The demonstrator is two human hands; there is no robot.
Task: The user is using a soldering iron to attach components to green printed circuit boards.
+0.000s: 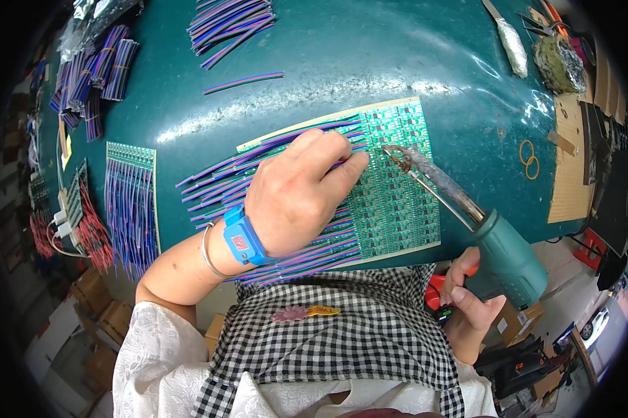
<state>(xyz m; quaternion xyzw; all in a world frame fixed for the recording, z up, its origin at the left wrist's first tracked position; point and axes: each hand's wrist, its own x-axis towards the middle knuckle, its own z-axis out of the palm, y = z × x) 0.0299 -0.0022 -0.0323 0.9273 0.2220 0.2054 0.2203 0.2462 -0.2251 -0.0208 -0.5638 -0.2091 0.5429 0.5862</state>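
Observation:
In front of me a green circuit board panel (397,202) lies on the table, with rows of small parts. Many short striped ribbon wires (216,171) in blue, pink and black run leftward from its middle. My left hand (293,184), a blue strap at its wrist, is pinched over the panel on the end of a ribbon wire; the fingers hide most of that wire. In my right hand (469,299) is a green soldering gun (510,261). Its dark tip (396,155) is just right of my left fingertips, over the board, beside a thin metal feed tube.
Loose wires (232,28) and a single wire (244,83) lie beyond the panel. At left are bundled wires (105,70) and a wired board (131,157). Rubber bands (529,160), a wrapped blade (512,47) and a tip-cleaning pad (559,64) sit at right.

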